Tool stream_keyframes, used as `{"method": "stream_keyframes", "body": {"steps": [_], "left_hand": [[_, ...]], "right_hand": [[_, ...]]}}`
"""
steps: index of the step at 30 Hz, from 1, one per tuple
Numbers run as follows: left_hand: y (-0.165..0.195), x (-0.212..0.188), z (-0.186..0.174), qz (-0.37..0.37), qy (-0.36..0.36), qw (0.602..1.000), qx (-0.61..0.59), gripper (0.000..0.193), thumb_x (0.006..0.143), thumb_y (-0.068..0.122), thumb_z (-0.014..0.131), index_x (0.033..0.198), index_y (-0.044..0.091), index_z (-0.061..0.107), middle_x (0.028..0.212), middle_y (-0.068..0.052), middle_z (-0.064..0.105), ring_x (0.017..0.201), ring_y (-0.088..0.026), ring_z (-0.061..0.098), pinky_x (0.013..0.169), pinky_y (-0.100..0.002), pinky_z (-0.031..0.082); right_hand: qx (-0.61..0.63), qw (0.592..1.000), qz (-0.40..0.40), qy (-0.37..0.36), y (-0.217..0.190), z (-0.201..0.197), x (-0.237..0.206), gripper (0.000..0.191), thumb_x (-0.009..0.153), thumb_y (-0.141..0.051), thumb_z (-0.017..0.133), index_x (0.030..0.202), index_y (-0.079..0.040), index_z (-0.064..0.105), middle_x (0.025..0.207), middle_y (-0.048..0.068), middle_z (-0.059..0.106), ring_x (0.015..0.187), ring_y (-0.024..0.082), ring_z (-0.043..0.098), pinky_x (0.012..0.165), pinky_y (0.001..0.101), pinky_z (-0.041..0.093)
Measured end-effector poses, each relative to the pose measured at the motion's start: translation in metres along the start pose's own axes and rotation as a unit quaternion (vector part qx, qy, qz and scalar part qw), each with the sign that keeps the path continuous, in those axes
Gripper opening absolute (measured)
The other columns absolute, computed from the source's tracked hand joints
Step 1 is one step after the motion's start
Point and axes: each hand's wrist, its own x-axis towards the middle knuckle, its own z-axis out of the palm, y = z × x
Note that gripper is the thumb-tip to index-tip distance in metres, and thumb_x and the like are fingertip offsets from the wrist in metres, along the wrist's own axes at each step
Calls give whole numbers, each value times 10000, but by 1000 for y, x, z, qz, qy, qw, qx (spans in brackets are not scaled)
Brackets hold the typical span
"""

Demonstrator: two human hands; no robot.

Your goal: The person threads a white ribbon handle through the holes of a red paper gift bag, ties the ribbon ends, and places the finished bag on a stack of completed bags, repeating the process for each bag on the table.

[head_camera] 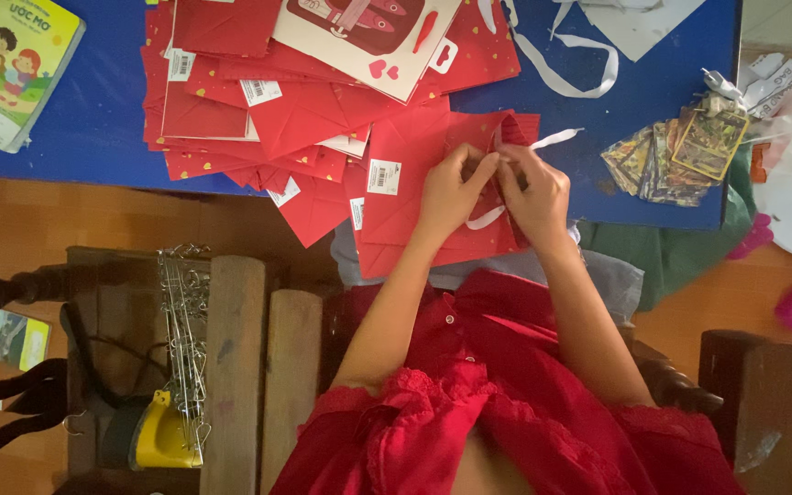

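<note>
My left hand (451, 188) and my right hand (533, 192) meet over a flat red paper gift bag (405, 197) at the near edge of the blue table (93, 119). Both hands pinch the bag's open top edge, where a white ribbon handle (556, 139) pokes out to the right and a loop of it hangs below my fingers. A pile of flat red gift bags (258, 119) with barcode stickers lies to the left of the hands, overlapping the one I hold.
A picture book (11, 64) lies at the table's far left. A stack of trading cards (680, 156) sits right of my hands, a loose white ribbon (570, 78) beyond. Wooden chair slats (236, 367) and metal clips (185, 312) stand lower left.
</note>
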Motion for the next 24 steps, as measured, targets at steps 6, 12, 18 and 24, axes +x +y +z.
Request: {"method": "stream_keyframes", "body": {"steps": [6,12,18,24], "left_hand": [[2,-1,0,7,5,999,39,338,973,352,683,903,22,673,751,-68,733,612,-132,679,580,-286,525],[2,-1,-1,-29,-12,999,-9,350,959,384,667,911,38,672,752,-48,723,610,-125,693,557,-279,549],[-2,0,1,24,15,999,29,354,974,385,667,909,37,682,765,-54,743,641,-125,696,604,-280,538],[-5,1,1,16,11,999,36,339,965,374,673,908,41,685,761,-52,739,636,-138,682,603,-287,525]], "right_hand": [[119,984,121,49,2,-1,-7,68,1089,-85,598,1133,-37,619,815,68,698,684,130,697,615,300,514],[53,998,39,8,-5,-4,1,103,1029,-60,662,1120,-22,693,817,108,708,673,169,687,618,336,527],[28,1000,1,0,0,-2,-2,65,1028,-39,652,1091,-29,667,878,132,712,744,199,698,659,340,532],[147,978,141,49,5,-2,-5,106,1093,-40,576,1199,-42,581,827,95,706,663,198,674,606,306,499]]}}
